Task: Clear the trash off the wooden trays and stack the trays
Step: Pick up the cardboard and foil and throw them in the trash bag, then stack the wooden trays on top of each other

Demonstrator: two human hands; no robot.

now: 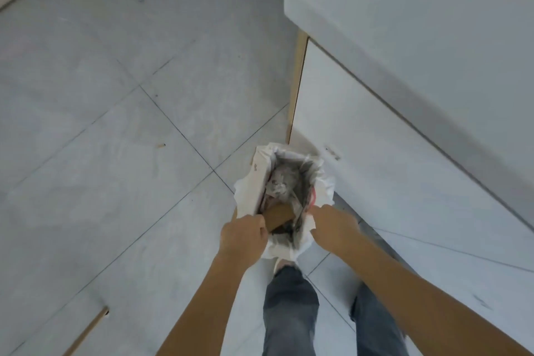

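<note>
A small trash bin [261, 179] lined with a white plastic bag stands on the tiled floor beside a white cabinet. Inside lie crumpled grey paper [281, 183] and a brown cardboard piece [278, 215]. My left hand [242, 235] grips the near left rim of the bin. At the near right rim, my right hand [332, 227] holds the bag's edge. No wooden trays are in view.
A white cabinet [375, 170] with a white countertop [419, 9] stands right of the bin. Grey floor tiles [115, 153] stretch left. A wooden strip [86, 332] lies at the lower left. My legs in jeans [289, 312] are below the bin.
</note>
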